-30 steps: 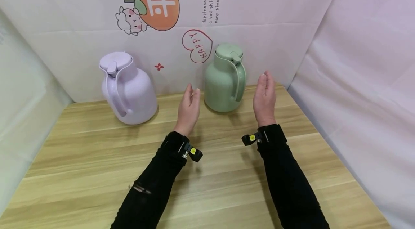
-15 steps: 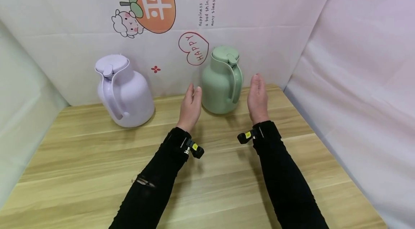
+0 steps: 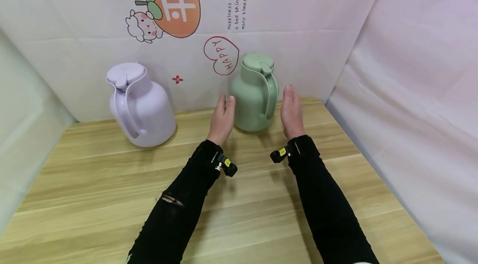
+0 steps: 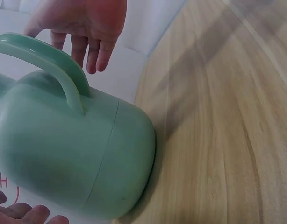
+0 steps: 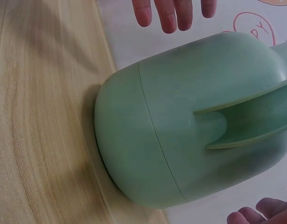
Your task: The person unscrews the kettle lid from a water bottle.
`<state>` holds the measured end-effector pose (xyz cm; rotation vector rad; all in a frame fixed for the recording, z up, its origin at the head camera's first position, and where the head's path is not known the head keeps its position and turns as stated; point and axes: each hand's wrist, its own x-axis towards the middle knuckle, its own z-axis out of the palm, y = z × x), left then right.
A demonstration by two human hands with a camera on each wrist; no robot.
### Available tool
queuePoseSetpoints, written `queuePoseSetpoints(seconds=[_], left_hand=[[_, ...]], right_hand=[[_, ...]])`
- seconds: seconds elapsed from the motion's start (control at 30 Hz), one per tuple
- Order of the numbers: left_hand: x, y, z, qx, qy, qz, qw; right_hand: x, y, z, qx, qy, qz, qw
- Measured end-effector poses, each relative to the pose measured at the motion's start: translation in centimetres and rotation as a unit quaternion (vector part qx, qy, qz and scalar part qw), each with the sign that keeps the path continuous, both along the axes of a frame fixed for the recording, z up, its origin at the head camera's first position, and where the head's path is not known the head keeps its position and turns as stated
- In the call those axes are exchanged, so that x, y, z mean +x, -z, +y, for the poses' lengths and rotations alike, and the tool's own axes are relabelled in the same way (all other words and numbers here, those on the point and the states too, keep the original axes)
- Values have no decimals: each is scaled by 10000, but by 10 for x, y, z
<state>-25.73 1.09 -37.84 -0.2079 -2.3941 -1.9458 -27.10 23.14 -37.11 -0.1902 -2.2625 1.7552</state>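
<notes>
A green thermos jug with a lid and a loop handle stands upright near the back of the table, its handle turned toward the right front. My left hand is at its left side, fingers straight and fingertips right beside the body. On the other side my right hand stands with straight fingers, a small gap from the handle. In the left wrist view the jug lies between both hands, the right hand beyond the handle. The right wrist view shows the left fingers past the jug body.
A lilac thermos jug of the same shape stands to the left on the wooden table. Behind both jugs hangs a white printed cloth, close to the table's back edge. Another cloth borders the right side.
Both hands have moved inward toward the green jug, the right one leftward and the left one slightly rightward. The jugs stay in place on the table; the head view has shifted a little.
</notes>
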Motion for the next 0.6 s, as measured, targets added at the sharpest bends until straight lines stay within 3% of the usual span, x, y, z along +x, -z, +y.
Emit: queuePoseSetpoints(seconds=[0.6], left_hand=[[-15,3,15,193,-46,-278,9994]], right_hand=[[-11,-1,-5,64,-226,-168,9996]])
